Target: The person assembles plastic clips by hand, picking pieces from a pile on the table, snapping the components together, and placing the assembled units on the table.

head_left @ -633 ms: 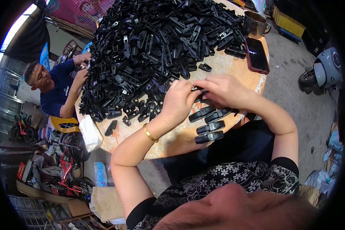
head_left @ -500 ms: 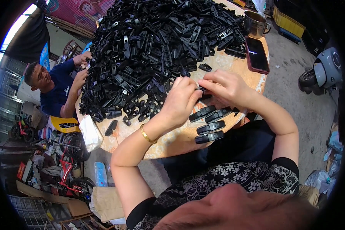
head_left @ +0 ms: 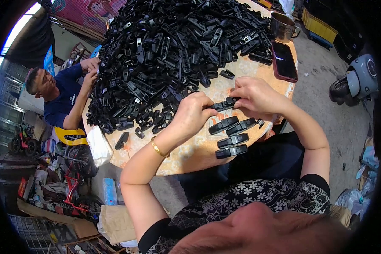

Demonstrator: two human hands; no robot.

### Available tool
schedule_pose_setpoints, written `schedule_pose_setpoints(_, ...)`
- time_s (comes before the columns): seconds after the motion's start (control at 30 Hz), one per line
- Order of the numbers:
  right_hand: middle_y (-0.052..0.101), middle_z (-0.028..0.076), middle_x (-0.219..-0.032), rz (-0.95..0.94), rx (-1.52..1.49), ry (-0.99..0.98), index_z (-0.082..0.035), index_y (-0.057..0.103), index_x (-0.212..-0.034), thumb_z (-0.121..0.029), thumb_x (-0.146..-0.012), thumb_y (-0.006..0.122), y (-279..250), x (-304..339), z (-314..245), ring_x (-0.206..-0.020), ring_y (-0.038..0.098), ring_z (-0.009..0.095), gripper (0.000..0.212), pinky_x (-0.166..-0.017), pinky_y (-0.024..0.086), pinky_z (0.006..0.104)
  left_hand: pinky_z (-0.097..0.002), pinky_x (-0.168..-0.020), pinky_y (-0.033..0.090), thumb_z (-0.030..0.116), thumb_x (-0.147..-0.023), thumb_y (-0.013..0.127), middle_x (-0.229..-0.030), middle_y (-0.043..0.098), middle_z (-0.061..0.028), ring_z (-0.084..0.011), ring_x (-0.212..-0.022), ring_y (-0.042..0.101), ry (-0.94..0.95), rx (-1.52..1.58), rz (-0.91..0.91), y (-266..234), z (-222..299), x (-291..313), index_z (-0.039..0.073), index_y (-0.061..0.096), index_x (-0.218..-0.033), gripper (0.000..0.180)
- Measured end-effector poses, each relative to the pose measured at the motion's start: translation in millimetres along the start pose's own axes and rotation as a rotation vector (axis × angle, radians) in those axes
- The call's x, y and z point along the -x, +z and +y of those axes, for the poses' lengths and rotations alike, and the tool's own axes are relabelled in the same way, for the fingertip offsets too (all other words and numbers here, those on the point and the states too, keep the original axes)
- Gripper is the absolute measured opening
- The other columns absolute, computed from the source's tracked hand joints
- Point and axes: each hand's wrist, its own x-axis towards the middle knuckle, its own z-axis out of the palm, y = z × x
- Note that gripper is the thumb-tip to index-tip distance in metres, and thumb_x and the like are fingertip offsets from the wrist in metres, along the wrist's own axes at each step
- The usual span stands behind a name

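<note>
A black plastic clip-like part [head_left: 223, 105] spans the gap between my two hands, low over the table's near side. My left hand [head_left: 189, 112] pinches its left end between thumb and fingers. At the other end, my right hand [head_left: 257, 96] is closed on it the same way. Just below my hands, several similar black parts [head_left: 233, 139] lie in a loose stack near the table edge. A large heap of loose black plastic parts [head_left: 169, 51] fills the far side. One small black piece [head_left: 227, 74] rests apart from the heap, beyond my hands.
On the patterned round table [head_left: 184, 150], a phone [head_left: 284, 61] and a metal mug [head_left: 282, 28] stand at the right. A white packet [head_left: 99, 146] lies at the left edge. A co-worker [head_left: 57, 93] sits at the left, hands at the heap. A scooter [head_left: 362, 76] is beyond, right.
My hands have moved apart, and the part between them now shows lengthwise. My left hand has come slightly nearer and left. The co-worker's hands shifted slightly at the heap.
</note>
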Motion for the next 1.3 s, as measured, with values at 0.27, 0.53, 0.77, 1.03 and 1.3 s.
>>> schedule_pose_setpoints(0.27,0.06,0.012,-0.08,0.013,-0.206,-0.084,-0.004,0.07,-0.085,-0.021,-0.072,0.075,16,-4,0,-0.079,0.06,0.032,0.022,-0.07,0.048,0.0405,-0.0335,-0.068,0.048,0.011,-0.073,0.075,-0.078,0.062,-0.0119,-0.025,-0.073,0.06,-0.004,0.077,-0.028,0,0,-6,0.0,0.069,-0.085,0.018)
schedule_pose_setpoints(0.53,0.061,0.012,-0.084,0.369,0.139,0.08,-0.005,0.07,-0.089,-0.028,-0.08,0.07,19,-26,14,-0.087,0.059,0.03,0.024,-0.074,0.049,0.0398,-0.0405,-0.093,0.043,0.027,-0.08,0.07,-0.121,0.055,-0.0182,-0.0352,-0.111,0.05,0.288,-0.537,0.337,-25,-35,-42,0.008,0.067,-0.109,0.034)
schedule_pose_setpoints(0.77,0.062,0.014,-0.091,0.136,0.141,0.14,-0.004,0.065,-0.1,-0.008,-0.08,0.06,17,-29,12,-0.094,0.059,0.032,0.021,-0.081,0.048,0.0403,-0.0342,-0.08,0.051,0.008,-0.077,0.072,-0.096,0.067,-0.0127,-0.0262,-0.087,0.064,0.134,-0.354,0.589,-29,-81,-42,0.003,0.069,-0.092,0.016)
schedule_pose_setpoints(1.03,0.067,0.016,-0.088,-0.034,-0.233,0.225,-0.004,0.062,-0.104,-0.013,-0.086,0.061,7,-8,18,-0.081,0.064,0.034,0.019,-0.073,0.05,0.0389,-0.0192,-0.059,0.047,0.013,-0.091,0.063,-0.077,0.062,-0.0013,-0.0063,-0.064,0.055,-0.248,0.68,0.19,-25,-28,-22,0.002,0.064,-0.104,0.017)
schedule_pose_setpoints(1.3,0.06,0.012,-0.092,0.045,-0.035,0.068,-0.004,0.067,-0.097,-0.013,-0.072,0.075,4,-2,12,-0.088,0.061,0.032,0.028,-0.073,0.049,0.0386,-0.0275,-0.069,0.046,0.015,-0.086,0.067,-0.097,0.051,-0.0091,-0.0147,-0.082,0.055,-0.197,0.248,0.053,14,-3,-19,0.0,0.062,-0.096,0.019)
